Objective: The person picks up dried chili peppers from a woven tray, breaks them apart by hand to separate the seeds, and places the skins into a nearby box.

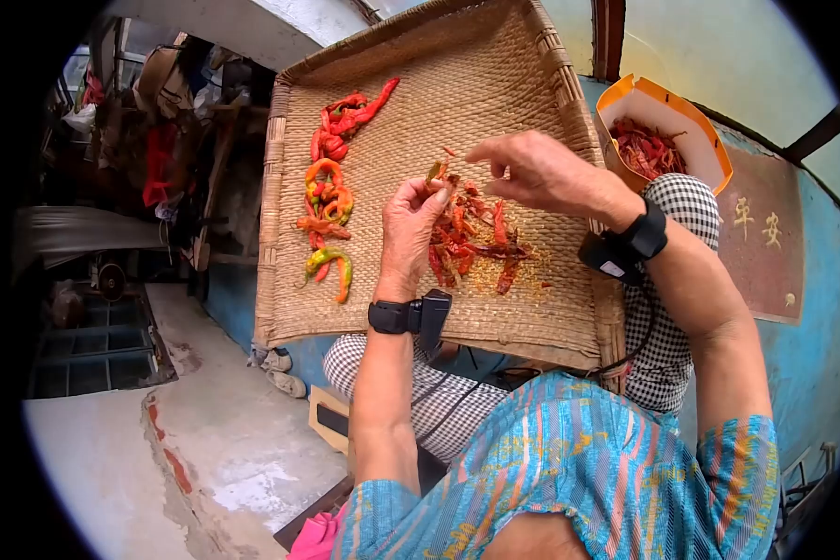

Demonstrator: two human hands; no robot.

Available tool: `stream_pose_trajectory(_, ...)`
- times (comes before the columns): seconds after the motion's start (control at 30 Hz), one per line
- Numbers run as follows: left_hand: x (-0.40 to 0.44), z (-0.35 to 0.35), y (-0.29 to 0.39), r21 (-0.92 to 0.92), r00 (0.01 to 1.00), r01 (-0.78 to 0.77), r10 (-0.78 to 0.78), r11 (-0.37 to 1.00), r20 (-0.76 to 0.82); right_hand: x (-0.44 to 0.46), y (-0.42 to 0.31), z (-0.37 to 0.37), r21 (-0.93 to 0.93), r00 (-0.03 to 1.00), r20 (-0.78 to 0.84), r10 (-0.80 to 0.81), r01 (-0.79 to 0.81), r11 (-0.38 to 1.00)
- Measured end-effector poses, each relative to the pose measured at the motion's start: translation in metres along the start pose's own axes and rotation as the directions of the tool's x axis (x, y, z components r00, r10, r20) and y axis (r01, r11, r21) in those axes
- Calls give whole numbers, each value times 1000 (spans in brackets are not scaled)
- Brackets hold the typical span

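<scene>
A woven tray (392, 317) rests across my lap. Fresh red, orange and green peppers (343, 201) lie in a column on its left side. Dried red chili pieces (457, 245) and pale seeds (509, 280) are heaped right of its middle. My left hand (413, 219) is closed over the left edge of this heap, pinching a piece of dried chili (436, 172) between thumb and fingertips. Above the heap, my right hand (535, 173) hovers with its fingers curled and pointing left; a small red bit shows near its fingertips, and whether it holds anything is unclear.
An orange-rimmed white container (709, 140) with dried red chilies (646, 147) stands beyond the tray at the right, beside my knee. A brown mat with gold characters (761, 238) lies at the far right. Shoes (285, 373) are below the tray's left corner.
</scene>
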State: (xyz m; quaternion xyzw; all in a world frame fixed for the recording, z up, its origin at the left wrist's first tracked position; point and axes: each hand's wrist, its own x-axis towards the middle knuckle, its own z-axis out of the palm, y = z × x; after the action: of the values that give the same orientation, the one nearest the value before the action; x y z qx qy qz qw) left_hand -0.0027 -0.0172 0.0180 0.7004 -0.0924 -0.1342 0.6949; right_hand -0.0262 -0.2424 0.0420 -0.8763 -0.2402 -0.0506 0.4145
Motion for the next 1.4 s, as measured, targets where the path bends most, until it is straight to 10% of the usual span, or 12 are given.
stream_pose_trajectory(0.3,-8,16,-5,-1,979,37,-36,999,202,14,-8,19,198,992,-102,-79,98,975)
stream_pose_trajectory(0.43,-10,7,-12,33,997,-14,11,999,80,13,6,-14,120,919,-394,-14,67,990)
stream_pose_trajectory(0.57,-10,-8,-24,104,999,-16,11,994,44,-9,40,-69,-446,712,-651,-265,-75,892)
stream_pose_trajectory(0.67,-9,-10,-31,113,999,-34,29,993,40,-37,54,-85,-579,782,-621,64,-512,634)
stream_pose_trajectory(0.77,-10,2,-23,-7,1000,-12,12,1000,23,-38,56,-75,-670,792,-575,-205,-312,673)
stream_pose_trajectory(0.87,-8,20,-8,-66,997,-31,36,997,71,-21,29,-48,-78,925,-380,-23,-7,997)
stream_pose_trajectory(0.93,-9,31,0,-70,993,-66,72,995,91,-13,9,-27,262,979,-99,178,-147,954)
stream_pose_trajectory(1.23,-14,31,14,-152,989,-109,122,982,78,-2,-5,-22,201,994,-101,35,-14,979)
stream_pose_trajectory(1.33,-14,22,6,15,995,-104,104,994,4,-5,21,-41,123,912,-406,55,-5,992)
stream_pose_trajectory(1.4,-16,16,-5,724,966,-257,153,640,207,-13,41,-63,-16,789,-614,13,-29,999)
